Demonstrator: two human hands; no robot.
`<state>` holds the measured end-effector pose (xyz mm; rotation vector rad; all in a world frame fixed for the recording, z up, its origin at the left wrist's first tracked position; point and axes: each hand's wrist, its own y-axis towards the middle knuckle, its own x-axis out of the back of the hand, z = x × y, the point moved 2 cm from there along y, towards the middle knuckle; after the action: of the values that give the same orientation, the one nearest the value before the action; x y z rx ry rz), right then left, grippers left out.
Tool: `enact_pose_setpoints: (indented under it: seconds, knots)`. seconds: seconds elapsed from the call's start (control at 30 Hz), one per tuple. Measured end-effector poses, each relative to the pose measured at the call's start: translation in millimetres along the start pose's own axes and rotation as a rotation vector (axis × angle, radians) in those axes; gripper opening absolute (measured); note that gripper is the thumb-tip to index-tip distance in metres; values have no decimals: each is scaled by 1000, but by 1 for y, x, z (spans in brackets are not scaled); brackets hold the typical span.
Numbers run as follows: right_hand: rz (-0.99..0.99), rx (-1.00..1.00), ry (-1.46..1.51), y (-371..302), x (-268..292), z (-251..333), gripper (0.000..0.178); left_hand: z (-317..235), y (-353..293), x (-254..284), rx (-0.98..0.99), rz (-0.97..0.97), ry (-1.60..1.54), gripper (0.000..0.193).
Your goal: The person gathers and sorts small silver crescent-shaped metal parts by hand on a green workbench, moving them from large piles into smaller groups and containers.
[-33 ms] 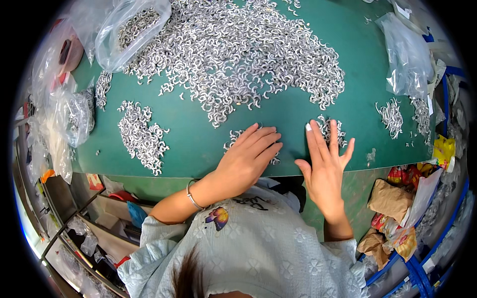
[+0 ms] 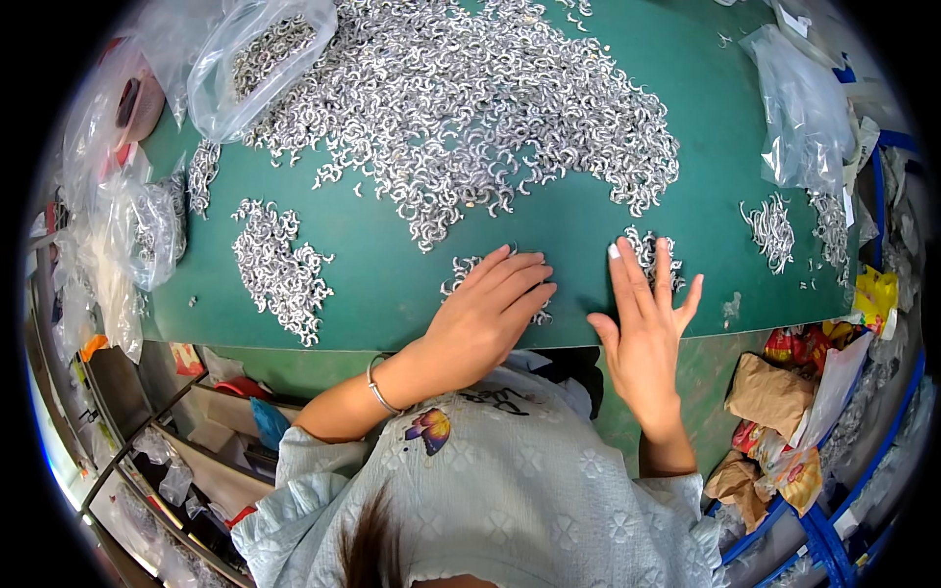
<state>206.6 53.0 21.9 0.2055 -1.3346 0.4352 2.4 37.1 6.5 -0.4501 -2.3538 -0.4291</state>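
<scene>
the main pile (image 2: pixel 510 93) lies behind the fingers (image 2: pixel 516 272), on the table (image 2: pixel 720 186).

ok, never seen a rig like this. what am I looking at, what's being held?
There's no machine here: it's a person with bare hands. The view comes from the left of two fisheye cameras worn on the head, looking down; picture left is the person's left, and straight edges bend near the rim.

On the green table lies a large heap of small, silvery, curved pieces, with a smaller pile to its lower left. A clear bag lies at upper right.

The left hand, palm down, partly covers some pieces; its underside is hidden, so I can't tell whether it holds any. The right hand has its fingers spread at another small cluster; no grip shows.
</scene>
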Motion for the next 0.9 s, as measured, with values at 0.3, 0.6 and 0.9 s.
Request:
enact_pose_setpoints:
  seconds: [0.3, 0.6, 0.9]
  knots:
    - [-27, 230, 412, 7, -5, 15, 76, 3, -19, 20, 153, -262, -117, 42]
    - [-8, 376, 551, 23, -22, 35, 88, 5, -79, 28, 313, -303, 72, 45]
    - [-12, 428, 404, 31, -31, 54, 90, 11, -82, 32, 334, -298, 218, 66]
